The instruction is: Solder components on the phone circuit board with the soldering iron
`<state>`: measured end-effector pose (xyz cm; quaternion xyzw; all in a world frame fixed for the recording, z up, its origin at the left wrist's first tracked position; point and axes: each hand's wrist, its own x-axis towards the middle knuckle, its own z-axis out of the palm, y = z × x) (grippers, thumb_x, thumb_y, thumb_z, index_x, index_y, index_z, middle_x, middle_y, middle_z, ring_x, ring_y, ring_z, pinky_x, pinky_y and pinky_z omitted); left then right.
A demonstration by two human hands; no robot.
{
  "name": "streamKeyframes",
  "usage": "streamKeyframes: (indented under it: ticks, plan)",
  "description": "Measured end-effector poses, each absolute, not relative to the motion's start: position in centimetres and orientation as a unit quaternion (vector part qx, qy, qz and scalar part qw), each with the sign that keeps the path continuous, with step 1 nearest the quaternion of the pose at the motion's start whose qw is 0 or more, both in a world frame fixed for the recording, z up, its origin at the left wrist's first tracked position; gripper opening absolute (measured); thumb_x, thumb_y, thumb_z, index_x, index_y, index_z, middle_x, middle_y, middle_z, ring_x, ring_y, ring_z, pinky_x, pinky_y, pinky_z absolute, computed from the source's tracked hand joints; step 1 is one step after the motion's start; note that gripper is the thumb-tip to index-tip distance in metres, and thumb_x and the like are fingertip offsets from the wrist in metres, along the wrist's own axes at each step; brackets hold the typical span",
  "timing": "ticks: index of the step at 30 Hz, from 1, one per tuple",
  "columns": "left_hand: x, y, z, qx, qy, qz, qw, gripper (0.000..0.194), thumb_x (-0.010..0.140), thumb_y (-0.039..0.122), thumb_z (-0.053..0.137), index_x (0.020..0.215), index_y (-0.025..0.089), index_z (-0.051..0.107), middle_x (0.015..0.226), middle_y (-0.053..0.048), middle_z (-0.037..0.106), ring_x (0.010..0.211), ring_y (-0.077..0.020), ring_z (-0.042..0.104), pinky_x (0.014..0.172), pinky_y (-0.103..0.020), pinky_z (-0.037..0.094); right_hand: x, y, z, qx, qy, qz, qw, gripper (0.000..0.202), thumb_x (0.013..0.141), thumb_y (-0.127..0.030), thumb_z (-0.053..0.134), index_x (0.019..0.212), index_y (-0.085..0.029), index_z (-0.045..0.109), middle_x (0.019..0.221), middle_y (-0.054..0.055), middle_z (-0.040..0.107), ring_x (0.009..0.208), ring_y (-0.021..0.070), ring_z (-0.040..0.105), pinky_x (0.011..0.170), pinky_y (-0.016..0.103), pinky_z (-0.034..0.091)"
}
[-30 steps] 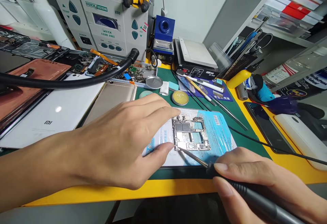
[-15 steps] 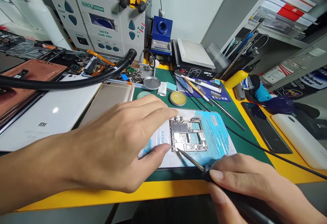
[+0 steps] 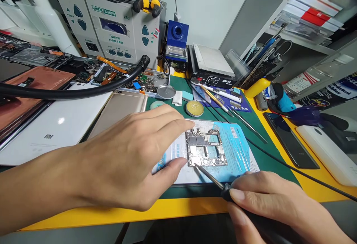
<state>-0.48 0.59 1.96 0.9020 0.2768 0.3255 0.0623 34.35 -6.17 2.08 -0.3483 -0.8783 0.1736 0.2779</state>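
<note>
A phone motherboard (image 3: 206, 151) lies on a blue and white plastic-wrapped packet (image 3: 238, 155). My left hand (image 3: 139, 151) reaches in from the left, palm down. Its index fingertip is at the board's upper left edge and its thumb at the lower left edge, steadying it. My right hand (image 3: 267, 199) grips the black handle of a soldering iron (image 3: 210, 177). The iron's metal tip meets the lower left corner of the board. My left hand's other fingers are partly hidden behind the index finger.
Behind the packet are a tin of yellow paste (image 3: 194, 108), a brush (image 3: 214, 99) and tweezers (image 3: 249, 125). A black cable (image 3: 279, 158) crosses the green mat. A hot air station (image 3: 111, 25) stands at the back left, phones (image 3: 290, 140) on both sides.
The camera view has shifted very slightly. Both hands, the soldering iron and the motherboard keep nearly the same positions.
</note>
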Motion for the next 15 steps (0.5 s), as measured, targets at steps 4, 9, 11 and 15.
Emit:
streamKeyframes:
  ticks: [4, 9, 11, 15]
  plan:
    - [-0.5, 0.6, 1.9, 0.903, 0.272, 0.328, 0.059, 0.037, 0.119, 0.018, 0.069, 0.153, 0.005, 0.077, 0.137, -0.021, 0.094, 0.135, -0.0389, 0.091, 0.114, -0.053, 0.078, 34.8, -6.5, 1.6, -0.346, -0.888, 0.143, 0.266, 0.068, 0.088, -0.003, 0.103, 0.145, -0.039, 0.091, 0.108, 0.004, 0.102, 0.072, 0.0293, 0.098, 0.06, 0.036, 0.074]
    - [-0.7, 0.5, 1.9, 0.9, 0.274, 0.334, 0.06, 0.033, 0.12, 0.019, 0.069, 0.149, 0.007, 0.079, 0.133, -0.019, 0.093, 0.133, -0.0407, 0.091, 0.106, -0.054, 0.078, 32.9, -8.0, 0.1, -0.421, -0.828, 0.092, 0.359, 0.039, 0.099, -0.013, 0.095, 0.125, -0.042, 0.094, 0.095, 0.002, 0.096, 0.064, 0.028, 0.09, 0.061, 0.04, 0.072]
    - [-0.7, 0.6, 1.8, 0.901, 0.276, 0.331, 0.058, 0.032, 0.12, 0.018, 0.069, 0.148, 0.007, 0.079, 0.135, -0.02, 0.093, 0.132, -0.0406, 0.091, 0.105, -0.053, 0.078, 32.7, -8.1, 0.2, -0.427, -0.821, 0.09, 0.367, 0.035, 0.101, -0.015, 0.092, 0.123, -0.042, 0.093, 0.094, 0.001, 0.095, 0.064, 0.0276, 0.09, 0.061, 0.04, 0.071]
    - [-0.6, 0.6, 1.8, 0.901, 0.277, 0.329, 0.06, 0.028, 0.119, 0.019, 0.07, 0.144, 0.009, 0.078, 0.131, -0.018, 0.092, 0.131, -0.0408, 0.091, 0.102, -0.053, 0.078, 32.5, -6.3, 2.5, -0.358, -0.871, 0.155, 0.297, 0.041, 0.092, -0.012, 0.104, 0.122, -0.039, 0.098, 0.092, 0.001, 0.097, 0.06, 0.0242, 0.09, 0.051, 0.03, 0.067]
